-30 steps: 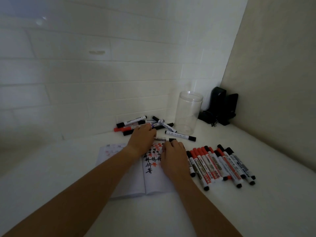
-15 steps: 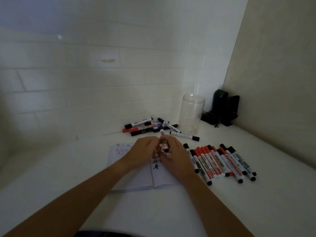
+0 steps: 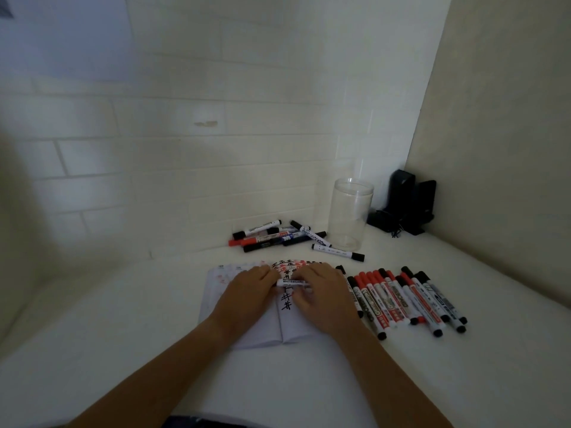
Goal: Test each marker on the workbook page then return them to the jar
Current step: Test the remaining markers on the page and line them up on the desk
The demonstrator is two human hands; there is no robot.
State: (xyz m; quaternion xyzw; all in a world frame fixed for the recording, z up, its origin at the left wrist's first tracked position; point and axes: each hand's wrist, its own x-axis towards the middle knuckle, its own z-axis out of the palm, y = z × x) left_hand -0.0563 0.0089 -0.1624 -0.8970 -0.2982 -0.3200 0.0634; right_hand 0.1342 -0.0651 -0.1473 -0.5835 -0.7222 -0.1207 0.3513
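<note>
Both hands pinch one marker (image 3: 290, 283) sideways over workbook (image 3: 247, 338): left hand (image 3: 250, 296) closed on one end, right hand (image 3: 324, 299) on other. Cap may pop, roll into marker row (image 3: 408, 299). Jar (image 3: 350, 217) empty, far back.

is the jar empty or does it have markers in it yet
Empty. The clear jar stands upright near the wall with nothing visible through its sides; the markers lie on the table around it.
</note>
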